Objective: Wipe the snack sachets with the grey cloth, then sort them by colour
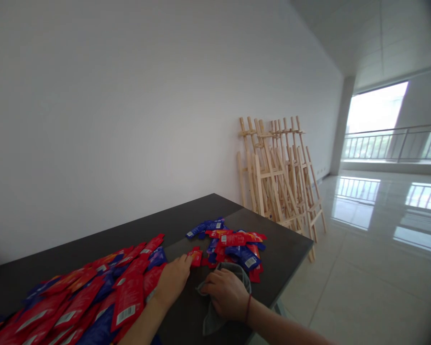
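My left hand [175, 278] is closed, its curled fingertips at the edge of a small red packet [196, 257]; part of the grip is hidden. My right hand [228, 293] is wrapped over a grey-green cloth [213, 321] that lies bunched on the dark table [187, 306]. Just beyond the cloth is a loose pile of red and blue packets, among them a blue packet [246, 256] with a barcode label. A much larger heap of the same flat packets, with a red packet [127, 302] on top, spreads out to the left of my left arm.
Several wooden easels [273, 177] lean together against the white wall [129, 120] past the table's far right corner. The table's right edge [294, 268] drops to a shiny tiled floor [362, 268]. Farther right are windows and a railing [380, 146].
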{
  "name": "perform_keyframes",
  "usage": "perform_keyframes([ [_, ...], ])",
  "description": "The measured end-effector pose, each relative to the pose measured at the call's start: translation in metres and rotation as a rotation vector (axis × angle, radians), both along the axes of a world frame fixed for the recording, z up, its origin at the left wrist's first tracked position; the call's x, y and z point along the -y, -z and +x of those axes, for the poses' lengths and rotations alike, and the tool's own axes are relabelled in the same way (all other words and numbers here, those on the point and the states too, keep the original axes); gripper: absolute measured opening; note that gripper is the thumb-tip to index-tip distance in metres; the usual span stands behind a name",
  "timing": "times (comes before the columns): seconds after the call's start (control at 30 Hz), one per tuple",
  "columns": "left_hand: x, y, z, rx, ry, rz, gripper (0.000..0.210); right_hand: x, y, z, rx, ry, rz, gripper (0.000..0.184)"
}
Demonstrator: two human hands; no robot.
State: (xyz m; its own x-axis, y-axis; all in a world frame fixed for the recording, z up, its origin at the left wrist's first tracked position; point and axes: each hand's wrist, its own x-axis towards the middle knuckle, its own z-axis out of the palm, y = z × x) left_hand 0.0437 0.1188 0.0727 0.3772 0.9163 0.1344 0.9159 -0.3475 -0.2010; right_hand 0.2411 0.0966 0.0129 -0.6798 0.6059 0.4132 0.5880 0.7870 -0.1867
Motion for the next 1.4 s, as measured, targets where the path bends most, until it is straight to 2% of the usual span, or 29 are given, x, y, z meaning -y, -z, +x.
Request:
perform_keyframes([
  [0.1,0.039,0.010,-0.006,-0.017,0.000,-0.013,0.040,-0.001,0.000,0.003,-0.122,-0.013,0.011,0.038],
  [0.2,0.071,0.026,-0.003,-0.005,-0.001,-0.061,0.043,-0.001,-0.001,0.005,-0.272,0.064,0.026,0.043],
  [0.3,0.091,0.038,-0.001,0.093,0.020,-0.085,0.037,-0.002,-0.003,0.005,-0.194,0.031,0.037,0.042],
  [0.4,0.094,0.045,-0.007,0.302,0.057,-0.027,0.024,-0.004,-0.007,0.005,0.056,-0.120,0.075,0.039],
  [0.5,0.084,0.056,-0.019,0.479,0.044,0.083,0.023,-0.005,-0.011,0.006,0.216,-0.209,0.136,0.039],
  [0.6,0.071,0.074,-0.027,0.571,-0.004,0.134,0.041,-0.005,-0.012,0.007,0.266,-0.276,0.192,0.037],
  [0.7,0.063,0.084,-0.027,0.566,0.015,0.015,0.053,-0.003,-0.012,0.003,0.288,-0.324,0.229,0.031],
  [0.83,0.063,0.081,-0.022,0.569,0.000,-0.102,0.061,-0.005,-0.015,-0.010,0.311,-0.271,0.222,0.030],
  [1.03,0.067,0.072,-0.017,0.658,-0.057,-0.139,0.076,-0.026,-0.019,-0.032,0.339,-0.039,0.125,0.032],
  [1.17,0.070,0.067,-0.015,0.664,-0.066,-0.167,0.078,-0.035,-0.022,-0.040,0.357,0.046,0.060,0.033],
  [1.27,0.070,0.067,-0.015,0.640,-0.080,-0.171,0.077,-0.035,-0.025,-0.039,0.364,0.006,0.053,0.032],
  [1.4,0.067,0.071,-0.014,0.645,-0.080,-0.164,0.079,-0.024,-0.029,-0.035,0.365,-0.137,0.096,0.034],
])
